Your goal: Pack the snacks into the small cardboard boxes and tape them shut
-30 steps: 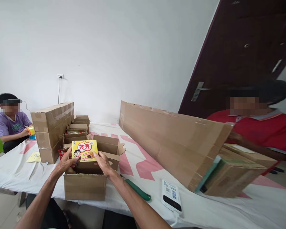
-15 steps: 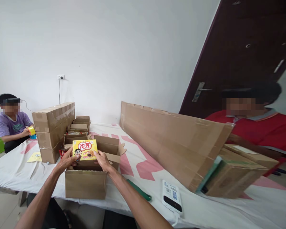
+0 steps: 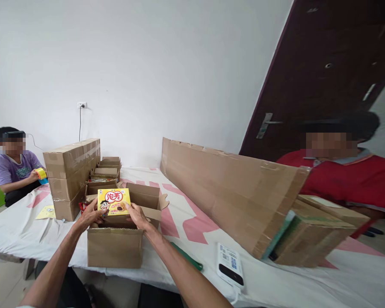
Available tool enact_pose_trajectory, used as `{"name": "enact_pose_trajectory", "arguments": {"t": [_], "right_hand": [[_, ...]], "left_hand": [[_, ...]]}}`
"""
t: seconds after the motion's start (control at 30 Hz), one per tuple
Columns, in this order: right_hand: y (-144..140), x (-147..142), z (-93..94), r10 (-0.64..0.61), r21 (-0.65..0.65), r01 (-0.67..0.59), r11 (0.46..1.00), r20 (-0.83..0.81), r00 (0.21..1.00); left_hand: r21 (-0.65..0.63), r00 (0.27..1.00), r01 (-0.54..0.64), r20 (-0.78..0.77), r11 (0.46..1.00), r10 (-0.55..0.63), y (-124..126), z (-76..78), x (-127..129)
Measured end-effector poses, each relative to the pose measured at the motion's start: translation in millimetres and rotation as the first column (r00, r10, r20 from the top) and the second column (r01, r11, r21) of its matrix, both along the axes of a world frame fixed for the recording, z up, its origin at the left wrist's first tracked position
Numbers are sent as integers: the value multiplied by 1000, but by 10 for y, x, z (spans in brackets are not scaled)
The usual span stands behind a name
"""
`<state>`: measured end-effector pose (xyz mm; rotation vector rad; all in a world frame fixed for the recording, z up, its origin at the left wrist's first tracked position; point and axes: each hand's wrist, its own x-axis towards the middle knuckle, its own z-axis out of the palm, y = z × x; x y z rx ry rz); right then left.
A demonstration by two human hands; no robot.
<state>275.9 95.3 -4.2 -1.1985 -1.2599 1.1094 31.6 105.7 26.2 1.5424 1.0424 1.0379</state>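
Open carton [image 3: 115,246] is sitting at the counter [image 3: 25,231] edge; yellow snack box [image 3: 114,202] is hovering over its mouth. Risk: box corner is likely catching a flap, or a push is tipping the carton off the edge. Left hand [image 3: 90,215] and right hand [image 3: 137,216] are pinching the box's sides, forearms reaching forward.

table [image 3: 192,222]: white-pink cloth | open carton [image 3: 115,246] near front edge | stacked cartons [image 3: 71,173] left | long carton [image 3: 234,192] | green-handled tool [image 3: 188,256] | power bank [image 3: 230,267] | yellow leaflet [image 3: 45,212]
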Motion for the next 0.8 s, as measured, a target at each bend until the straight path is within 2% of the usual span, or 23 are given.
{"name": "enact_pose_trajectory", "arguments": {"t": [0.47, 0.8], "right_hand": [[67, -5, -109, -2, -1, 2, 1000, -11, 1000], [-11, 23, -128, 28, 56, -25, 998, -55, 998]], "left_hand": [[-30, 1000, -10, -25, 999, 9, -14, 40, 10], [0, 1000, 8, -2, 1000, -8, -140, 78, 1]]}}
